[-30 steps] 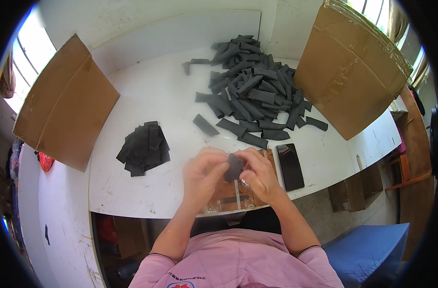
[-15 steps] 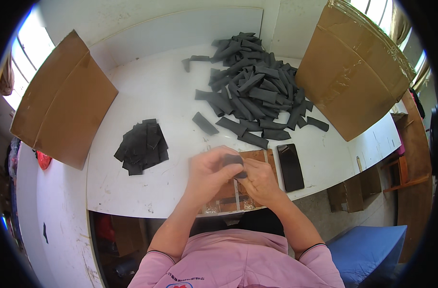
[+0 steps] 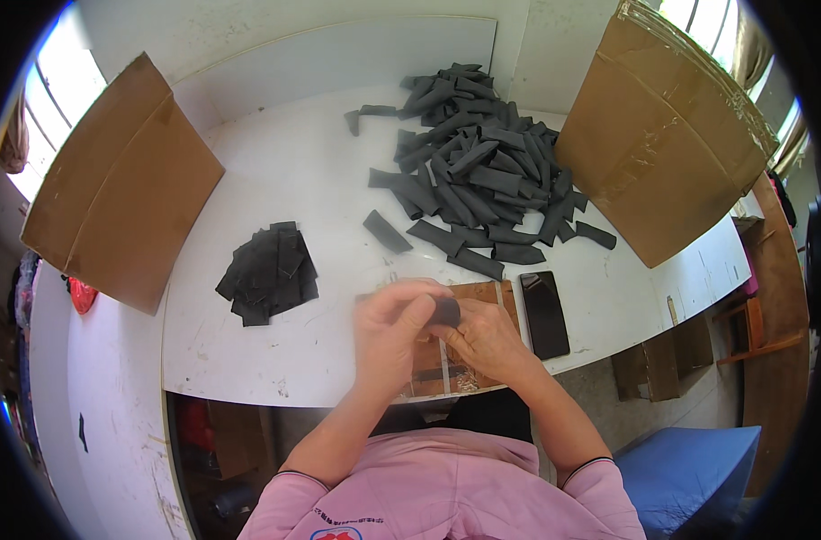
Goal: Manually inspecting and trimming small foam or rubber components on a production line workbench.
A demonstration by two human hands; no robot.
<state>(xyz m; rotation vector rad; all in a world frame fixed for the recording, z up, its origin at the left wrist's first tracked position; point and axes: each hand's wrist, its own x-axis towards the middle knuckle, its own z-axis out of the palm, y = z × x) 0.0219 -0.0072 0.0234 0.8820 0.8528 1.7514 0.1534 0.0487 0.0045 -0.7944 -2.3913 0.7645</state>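
Close together near the table's front edge, my left hand (image 3: 394,328) and my right hand (image 3: 484,337) both grip a short dark grey fabric tube (image 3: 444,312). My left thumb and fingers are closed on its left end; my right fingers close around the other side. Parts of the tube are hidden by my fingers. Below my hands lies a brown wooden board (image 3: 428,382) with pale strips. Beyond them is a large heap of dark grey fabric tubes (image 3: 491,171), with a few loose ones at its near edge. To the left is a stack of flat black fabric pieces (image 3: 264,274).
A black phone (image 3: 543,315) lies right of the board. Tall cardboard pieces stand at the left (image 3: 122,189) and the right (image 3: 662,135) of the white table (image 3: 293,180). A blue object (image 3: 689,481) is below the table at the lower right.
My left thumb has drawn up and left, and my left hand has turned slightly. The tube has tilted and shifted a little right and shows more of its side. The heap and stack stay put.
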